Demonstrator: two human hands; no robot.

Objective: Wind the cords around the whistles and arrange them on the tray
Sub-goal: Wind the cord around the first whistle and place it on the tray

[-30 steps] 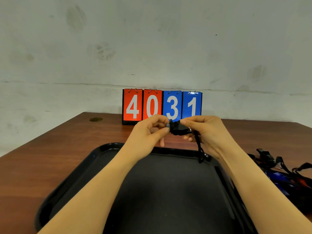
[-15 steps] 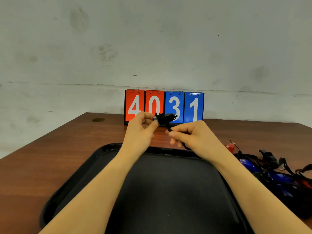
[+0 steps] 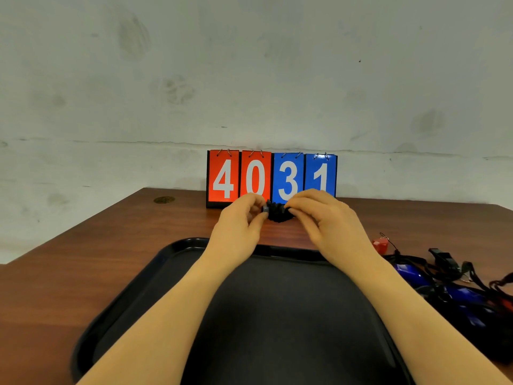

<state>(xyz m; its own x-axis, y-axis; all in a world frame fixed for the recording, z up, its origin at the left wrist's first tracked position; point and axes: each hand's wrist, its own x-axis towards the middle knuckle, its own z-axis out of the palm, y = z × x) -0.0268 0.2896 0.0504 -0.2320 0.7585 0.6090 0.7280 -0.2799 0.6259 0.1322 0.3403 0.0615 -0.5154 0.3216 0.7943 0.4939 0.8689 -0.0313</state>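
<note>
- Left hand [image 3: 239, 218] & right hand [image 3: 319, 215] were raised together beyond the far rim of the tray, in front of the score cards, w/ a small black plastic whistle wrapped in black cord [image 3: 278, 213] held between them.
- Left hand: thumb & fingers curled in, pinched on the whistle's left end, where a grey-blue bit showed at the fingertips.
- Right hand: fingers bent down over the whistle's right end, closed on it; palm side hidden, so exact grip unclear.
- Cord looked bunched round the whistle body; no loose tail could be made out, blurred.
- Wide black plastic tray w/ raised rim [image 3: 177, 247] sat at the near edge of the brown wooden bench [image 3: 83, 245], centred under both forearms; only the forearms crossed above its surface.
- Heap of other whistles, blue & black w/ tangled black cords [image 3: 455, 290], lay on the bench just beside the tray's right rim, toward the right edge.
- Small red whistle [image 3: 380, 245] lay at the far end of that heap.
- Flip score cards, two red & two blue, reading 4 0 3 1 [image 3: 271, 177], stood upright at the bench's far edge against the grey wall.
- Small round brass fitting [image 3: 164, 200] sat near the far left corner.
</note>
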